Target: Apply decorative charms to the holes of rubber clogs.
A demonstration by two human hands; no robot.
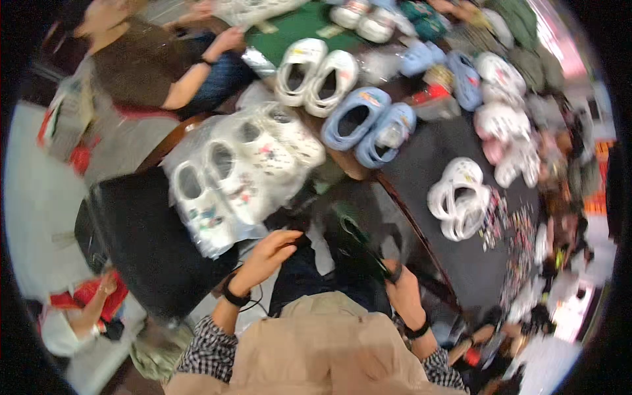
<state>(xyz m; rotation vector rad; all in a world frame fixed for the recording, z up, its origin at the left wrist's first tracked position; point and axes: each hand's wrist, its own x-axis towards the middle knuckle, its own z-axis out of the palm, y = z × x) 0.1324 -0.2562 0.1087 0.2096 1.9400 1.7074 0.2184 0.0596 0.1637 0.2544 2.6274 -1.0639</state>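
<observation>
My left hand (266, 262) is held out over my lap with its fingers stretched, holding nothing I can see. Just beyond it lie several white clogs (237, 194) wrapped in clear plastic, with small charms on them. On the right, my right hand (403, 293) points downward with its fingers closed beside a dark, greenish long edge (359, 234). Motion blur hides what they grip. Both wrists wear black bands.
A black seat (141, 243) stands at left. White clogs (316, 76) and blue clogs (368, 125) sit ahead. On the dark table (421, 155) at right are stacked white clogs (459, 197) and scattered small charms (517, 243). Other people sit around, one in brown (138, 62).
</observation>
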